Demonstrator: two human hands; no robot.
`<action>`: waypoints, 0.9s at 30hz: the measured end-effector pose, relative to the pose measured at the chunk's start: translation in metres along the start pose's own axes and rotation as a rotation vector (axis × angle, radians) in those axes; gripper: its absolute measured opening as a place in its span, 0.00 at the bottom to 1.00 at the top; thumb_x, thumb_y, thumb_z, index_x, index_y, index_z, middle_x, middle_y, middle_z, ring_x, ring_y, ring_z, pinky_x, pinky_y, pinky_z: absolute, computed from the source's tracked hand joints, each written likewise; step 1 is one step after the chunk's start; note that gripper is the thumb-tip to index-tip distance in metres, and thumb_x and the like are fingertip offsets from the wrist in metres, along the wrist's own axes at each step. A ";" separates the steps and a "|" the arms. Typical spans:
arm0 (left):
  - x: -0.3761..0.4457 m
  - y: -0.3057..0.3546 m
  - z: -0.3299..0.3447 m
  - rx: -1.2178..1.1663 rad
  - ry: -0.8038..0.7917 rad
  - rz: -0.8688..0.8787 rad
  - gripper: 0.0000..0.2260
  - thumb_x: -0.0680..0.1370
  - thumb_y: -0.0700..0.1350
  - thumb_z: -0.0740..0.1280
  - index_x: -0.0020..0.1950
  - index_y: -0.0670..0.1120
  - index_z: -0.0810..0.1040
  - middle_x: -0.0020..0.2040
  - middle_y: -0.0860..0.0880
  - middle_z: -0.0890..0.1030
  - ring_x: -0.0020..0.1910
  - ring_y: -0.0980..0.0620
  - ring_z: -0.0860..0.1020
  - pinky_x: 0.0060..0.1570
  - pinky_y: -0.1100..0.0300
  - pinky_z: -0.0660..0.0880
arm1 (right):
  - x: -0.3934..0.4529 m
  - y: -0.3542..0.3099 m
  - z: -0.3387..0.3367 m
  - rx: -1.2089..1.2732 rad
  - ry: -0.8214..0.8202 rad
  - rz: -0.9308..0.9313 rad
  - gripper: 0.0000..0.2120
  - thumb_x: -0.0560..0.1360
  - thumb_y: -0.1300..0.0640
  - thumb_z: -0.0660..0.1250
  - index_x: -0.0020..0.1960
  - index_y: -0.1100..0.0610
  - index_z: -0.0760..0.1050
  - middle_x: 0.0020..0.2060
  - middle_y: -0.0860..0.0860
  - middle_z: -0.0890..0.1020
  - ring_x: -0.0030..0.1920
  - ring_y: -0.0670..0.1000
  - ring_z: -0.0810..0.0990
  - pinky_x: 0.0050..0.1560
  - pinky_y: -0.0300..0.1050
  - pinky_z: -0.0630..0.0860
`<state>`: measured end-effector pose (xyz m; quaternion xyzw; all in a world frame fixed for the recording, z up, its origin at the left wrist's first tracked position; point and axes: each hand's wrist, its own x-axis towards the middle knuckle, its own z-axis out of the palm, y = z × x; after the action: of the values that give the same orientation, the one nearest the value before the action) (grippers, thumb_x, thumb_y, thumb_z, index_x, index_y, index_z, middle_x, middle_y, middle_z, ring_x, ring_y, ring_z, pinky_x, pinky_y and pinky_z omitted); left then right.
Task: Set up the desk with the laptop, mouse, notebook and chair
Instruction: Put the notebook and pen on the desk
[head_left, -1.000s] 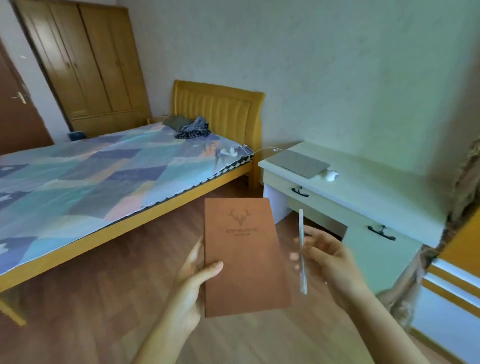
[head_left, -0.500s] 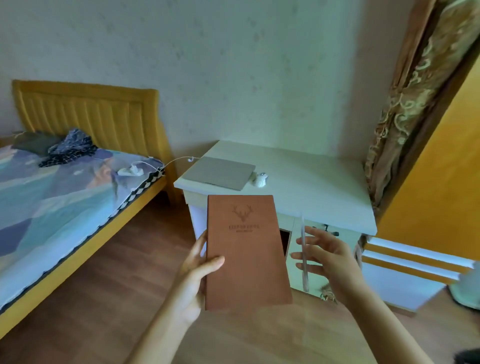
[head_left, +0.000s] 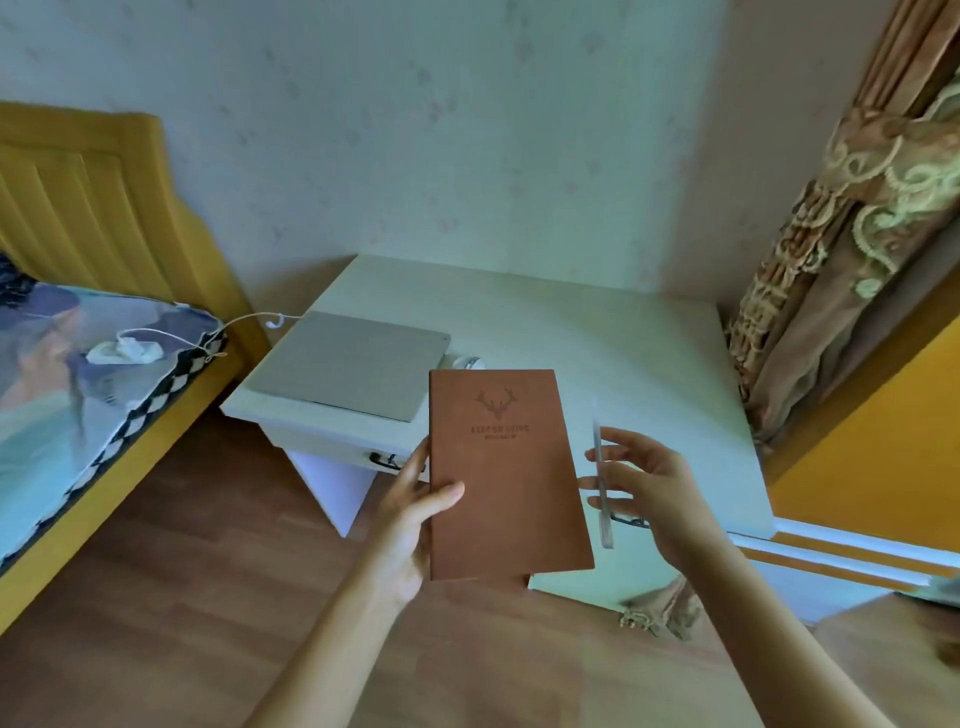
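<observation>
A brown notebook with a stag's head stamped on its cover is held upright in the air, in front of the near edge of a pale desk. The left hand grips its left edge, thumb across the cover and fingers behind it. The right hand is just to the right of the notebook, apart from it, with its fingers spread and loosely bent. A thin clear pen stands nearly upright against those fingers; how they hold it cannot be told, as the pen is blurred.

On the desk, a closed grey laptop lies flat at the left end. A white mouse sits just beside the laptop's right edge, mostly hidden behind the top of the notebook. The rest of the desktop runs to the right towards a patterned brown curtain. A dark drawer handle shows on the desk front, below the laptop.

To the left of the desk is a bed with a yellow padded headboard and a patchwork cover. A white charger lies on the cover, and its cable runs across to the laptop's back corner. The floor is brown wood.
</observation>
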<state>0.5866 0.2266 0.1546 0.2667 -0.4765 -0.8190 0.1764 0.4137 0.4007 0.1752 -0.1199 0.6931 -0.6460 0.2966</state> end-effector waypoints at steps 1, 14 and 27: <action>0.018 0.002 0.002 0.015 -0.016 -0.028 0.24 0.74 0.33 0.67 0.65 0.54 0.76 0.56 0.45 0.84 0.55 0.43 0.82 0.52 0.50 0.77 | 0.018 0.000 -0.001 -0.010 0.010 0.010 0.17 0.74 0.71 0.62 0.60 0.60 0.75 0.49 0.60 0.79 0.40 0.57 0.85 0.38 0.48 0.82; 0.287 -0.028 0.002 0.101 -0.090 -0.332 0.27 0.75 0.34 0.68 0.69 0.57 0.71 0.56 0.47 0.84 0.57 0.46 0.81 0.62 0.47 0.73 | 0.244 0.035 -0.013 -0.083 0.270 0.227 0.16 0.74 0.71 0.63 0.59 0.60 0.74 0.46 0.58 0.79 0.41 0.54 0.83 0.36 0.48 0.82; 0.393 -0.090 0.016 0.442 -0.116 -0.370 0.31 0.73 0.33 0.70 0.69 0.57 0.68 0.57 0.55 0.82 0.55 0.55 0.81 0.58 0.54 0.77 | 0.343 0.104 -0.042 -0.397 0.450 0.355 0.18 0.70 0.68 0.66 0.59 0.58 0.76 0.42 0.52 0.80 0.38 0.57 0.81 0.47 0.59 0.80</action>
<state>0.2611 0.0677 -0.0235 0.3338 -0.5957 -0.7276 -0.0658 0.1399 0.2606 -0.0137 0.0923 0.8633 -0.4472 0.2150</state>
